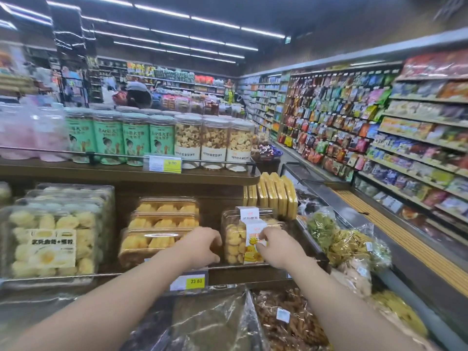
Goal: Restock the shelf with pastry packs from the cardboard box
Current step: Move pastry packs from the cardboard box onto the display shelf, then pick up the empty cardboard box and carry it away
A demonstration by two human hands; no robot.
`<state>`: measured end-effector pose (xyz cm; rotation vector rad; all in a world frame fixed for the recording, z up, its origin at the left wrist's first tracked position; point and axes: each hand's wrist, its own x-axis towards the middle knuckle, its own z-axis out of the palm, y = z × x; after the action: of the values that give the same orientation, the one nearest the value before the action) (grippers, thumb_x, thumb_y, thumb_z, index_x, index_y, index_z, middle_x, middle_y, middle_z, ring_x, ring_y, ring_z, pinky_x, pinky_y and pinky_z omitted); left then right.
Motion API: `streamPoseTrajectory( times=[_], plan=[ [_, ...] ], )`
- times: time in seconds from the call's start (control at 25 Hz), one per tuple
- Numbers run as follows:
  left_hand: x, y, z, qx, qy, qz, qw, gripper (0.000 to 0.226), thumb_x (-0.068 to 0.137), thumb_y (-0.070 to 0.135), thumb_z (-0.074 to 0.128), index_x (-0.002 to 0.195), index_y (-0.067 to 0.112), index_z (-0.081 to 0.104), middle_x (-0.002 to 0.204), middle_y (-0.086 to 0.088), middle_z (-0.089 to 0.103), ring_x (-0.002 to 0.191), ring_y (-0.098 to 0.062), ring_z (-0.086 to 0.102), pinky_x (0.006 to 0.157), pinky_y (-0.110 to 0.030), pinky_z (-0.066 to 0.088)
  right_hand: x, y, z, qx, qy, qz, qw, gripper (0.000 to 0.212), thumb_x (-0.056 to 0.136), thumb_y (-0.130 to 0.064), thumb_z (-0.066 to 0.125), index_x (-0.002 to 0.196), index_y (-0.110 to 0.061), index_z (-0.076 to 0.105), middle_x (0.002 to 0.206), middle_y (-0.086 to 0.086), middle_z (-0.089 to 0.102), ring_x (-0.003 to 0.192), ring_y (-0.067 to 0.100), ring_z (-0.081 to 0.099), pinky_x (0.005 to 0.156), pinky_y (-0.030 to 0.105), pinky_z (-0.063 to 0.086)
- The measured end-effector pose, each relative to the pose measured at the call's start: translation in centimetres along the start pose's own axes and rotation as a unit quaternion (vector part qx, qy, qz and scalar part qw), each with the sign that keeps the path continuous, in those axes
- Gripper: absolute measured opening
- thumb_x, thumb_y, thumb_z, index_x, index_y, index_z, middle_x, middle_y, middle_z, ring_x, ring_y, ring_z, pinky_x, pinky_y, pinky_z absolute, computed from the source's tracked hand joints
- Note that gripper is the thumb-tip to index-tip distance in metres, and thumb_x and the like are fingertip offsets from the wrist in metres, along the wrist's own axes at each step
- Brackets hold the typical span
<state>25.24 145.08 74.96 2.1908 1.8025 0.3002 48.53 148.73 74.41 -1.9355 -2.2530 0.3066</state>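
The cardboard box is lying outside the view. The pastry pack (236, 239) is standing on the lower shelf (235, 268), just right of the stack of yellow pastry packs (162, 224), its labelled end facing the person and its long axis running back into the shelf. The left hand (202, 245) is curling against the pack's left side; its fingertips are hiding behind it. The right hand (274, 245) is pinching the pack's paper label (253, 240) at the right front corner. The price tag (188, 282) is hanging below the pack.
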Motion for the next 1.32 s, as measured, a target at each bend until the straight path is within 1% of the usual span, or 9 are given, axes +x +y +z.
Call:
streamPoseTrajectory(
  times=[0.12,0.28,0.4,0.52,0.72,0.84,1.04,1.16,1.32],
  plan=[
    [-3.9,-2.8,-2.7,0.015,0.000,0.005,1.000,0.035,0.086,0.032,0.078,0.118,0.023,0.068,0.117,0.003,0.068,0.105,-0.016,0.064,0.086,-0.027,0.054,-3.3,-2.9,-0.7,-0.030,0.002,0.009,0.999,0.045,0.096,-0.044,0.051,0.134,-0.023,0.059,0.137,0.006,0.060,0.123,0.029,0.056,0.098,0.043,0.052],
    [-8.5,-6.1,-6.8,0.046,0.001,0.016,0.999,0.047,0.086,0.035,0.077,0.128,0.020,0.064,0.127,0.000,0.066,0.114,-0.022,0.062,0.097,-0.034,0.052,-7.9,-7.8,-1.7,-0.033,0.001,0.031,0.999,0.051,0.098,-0.048,0.053,0.142,-0.022,0.053,0.141,0.008,0.056,0.126,0.031,0.056,0.099,0.041,0.050],
    [-11.6,-7.6,-9.1,0.068,-0.002,0.042,0.997,0.050,0.084,0.037,0.079,0.128,0.018,0.064,0.125,-0.001,0.066,0.110,-0.020,0.061,0.098,-0.032,0.050,-11.5,-11.2,-2.6,-0.031,0.022,0.037,0.999,0.053,0.097,-0.051,0.054,0.139,-0.019,0.054,0.139,0.010,0.060,0.125,0.032,0.057,0.098,0.042,0.050],
    [-15.1,-8.2,-11.0,0.068,-0.022,0.051,0.996,0.054,0.085,0.037,0.078,0.133,0.017,0.062,0.129,-0.002,0.065,0.118,-0.022,0.061,0.103,-0.034,0.050,-15.5,-13.3,-3.4,-0.027,0.026,0.058,0.998,0.059,0.097,-0.053,0.055,0.144,-0.018,0.050,0.145,0.008,0.057,0.129,0.031,0.056,0.102,0.043,0.050],
    [-20.2,-8.7,-11.6,0.097,-0.049,0.038,0.993,0.052,0.081,0.041,0.078,0.127,0.022,0.061,0.126,-0.002,0.066,0.111,-0.023,0.061,0.096,-0.033,0.052,-21.2,-15.1,-5.4,-0.058,0.010,0.073,0.996,0.077,0.094,-0.057,0.057,0.158,-0.021,0.034,0.153,0.006,0.052,0.136,0.029,0.053,0.106,0.045,0.049],
    [-23.3,-7.7,-12.2,0.115,-0.042,0.032,0.992,0.050,0.080,0.045,0.074,0.125,0.026,0.061,0.124,-0.001,0.066,0.109,-0.022,0.061,0.095,-0.035,0.054,-25.0,-15.6,-7.0,-0.068,0.005,0.085,0.994,0.077,0.093,-0.058,0.057,0.159,-0.025,0.033,0.149,0.005,0.055,0.131,0.029,0.056,0.103,0.045,0.051],
    [-28.2,-3.7,-12.9,0.054,-0.029,0.064,0.996,0.052,0.083,0.042,0.076,0.129,0.024,0.063,0.128,0.002,0.066,0.112,-0.018,0.062,0.096,-0.029,0.050,-33.4,-15.8,-8.4,-0.032,-0.001,0.098,0.995,0.068,0.095,-0.056,0.059,0.151,-0.021,0.044,0.148,0.006,0.056,0.130,0.028,0.057,0.100,0.041,0.050],
    [-30.3,0.1,-11.8,0.043,-0.049,0.119,0.991,0.054,0.082,0.043,0.077,0.131,0.025,0.063,0.129,0.004,0.067,0.114,-0.016,0.063,0.100,-0.030,0.051,-39.4,-14.6,-8.0,0.000,0.009,0.132,0.991,0.065,0.093,-0.058,0.061,0.145,-0.020,0.050,0.139,0.007,0.060,0.122,0.026,0.060,0.100,0.040,0.051],
    [-33.7,7.2,-8.8,0.028,-0.102,0.242,0.965,0.054,0.084,0.040,0.078,0.134,0.024,0.062,0.129,0.005,0.067,0.109,-0.011,0.061,0.096,-0.024,0.047,-49.2,-13.5,-8.0,0.016,0.038,0.219,0.975,0.065,0.094,-0.053,0.063,0.148,-0.021,0.047,0.142,0.006,0.059,0.129,0.028,0.057,0.097,0.038,0.047]
  ],
)
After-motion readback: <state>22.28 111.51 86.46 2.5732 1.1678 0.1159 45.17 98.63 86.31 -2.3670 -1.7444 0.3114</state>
